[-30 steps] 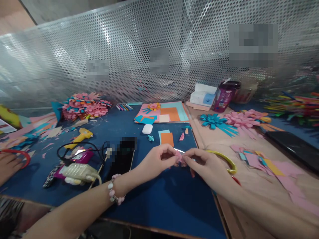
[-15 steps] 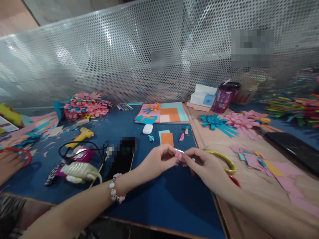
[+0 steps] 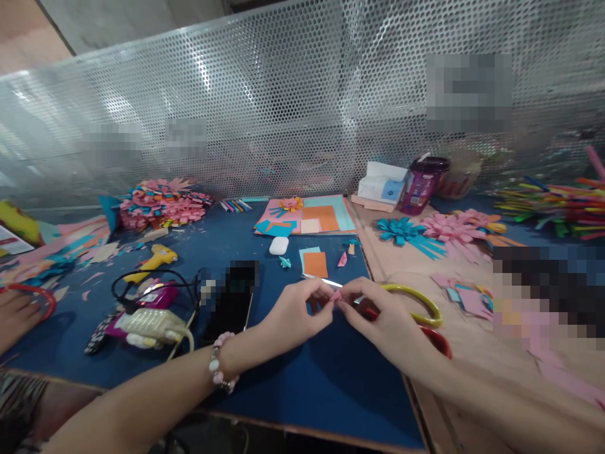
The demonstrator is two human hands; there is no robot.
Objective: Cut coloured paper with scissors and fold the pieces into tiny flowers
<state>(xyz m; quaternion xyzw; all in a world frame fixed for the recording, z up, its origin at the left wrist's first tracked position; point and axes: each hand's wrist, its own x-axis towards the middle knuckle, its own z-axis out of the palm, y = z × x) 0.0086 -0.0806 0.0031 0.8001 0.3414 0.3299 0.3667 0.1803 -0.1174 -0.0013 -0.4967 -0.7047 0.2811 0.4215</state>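
My left hand [image 3: 295, 312] and my right hand [image 3: 382, 318] meet over the blue table mat [image 3: 307, 378], fingertips pinched together on a small folded pink paper piece [image 3: 336, 295]. A beaded bracelet [image 3: 218, 369] sits on my left wrist. Just behind my right hand lie scissors with a yellow handle loop [image 3: 418, 302] and a red one [image 3: 437, 340]. A small orange paper card [image 3: 316, 265] rests on the mat a little beyond my fingers.
A phone [image 3: 231, 302], a charger with cables [image 3: 151, 321] and a yellow glue gun [image 3: 154, 260] lie left of my hands. Paper flowers [image 3: 161, 202], coloured sheets [image 3: 312, 217], a tissue box [image 3: 380, 186] and a purple cup [image 3: 420, 183] stand near the perforated metal screen. Another person's hand [image 3: 14, 315] is at far left.
Both hands have shifted slightly left and nearer together, still working the pink paper piece between the fingertips; the red scissor handle now shows beside my right hand.
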